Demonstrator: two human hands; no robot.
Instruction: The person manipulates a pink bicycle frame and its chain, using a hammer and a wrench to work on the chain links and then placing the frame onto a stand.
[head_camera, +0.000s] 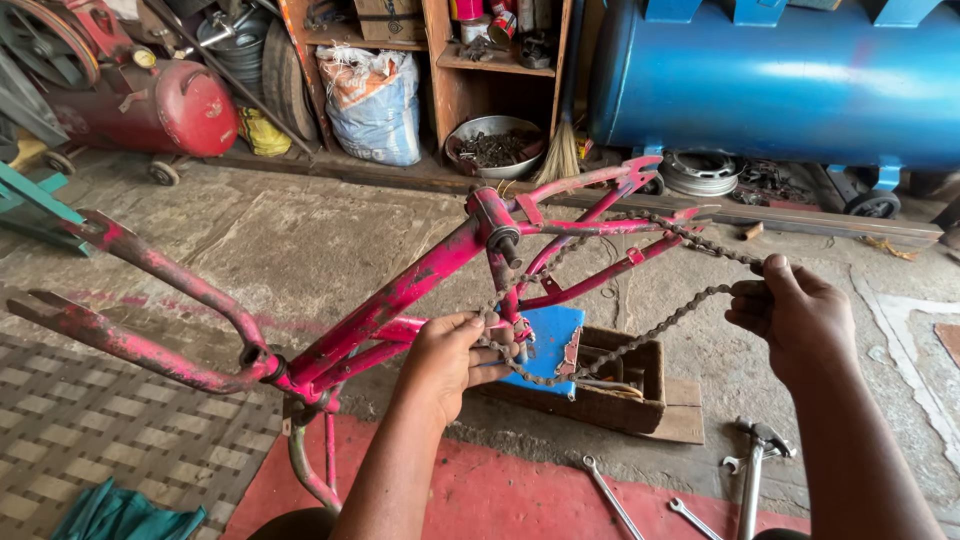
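A worn pink bicycle frame (400, 295) lies upside down across the middle, its fork (140, 300) pointing left and its rear stays (610, 215) pointing right. My left hand (450, 360) grips one end of a rusty bicycle chain (650, 330) beside the frame's bottom bracket area. My right hand (795, 315) holds the chain's other end, stretched out to the right near the rear dropouts. The chain runs slack between both hands, looping past the stays.
A wooden box (620, 385) with a blue piece (545, 345) sits under the frame. Spanners (612, 495) and a hammer (755, 465) lie on the red mat (500, 495). A blue tank (780, 80), red compressor (150, 105), shelf (480, 60), sack (375, 100) and metal bowl (495, 145) line the back.
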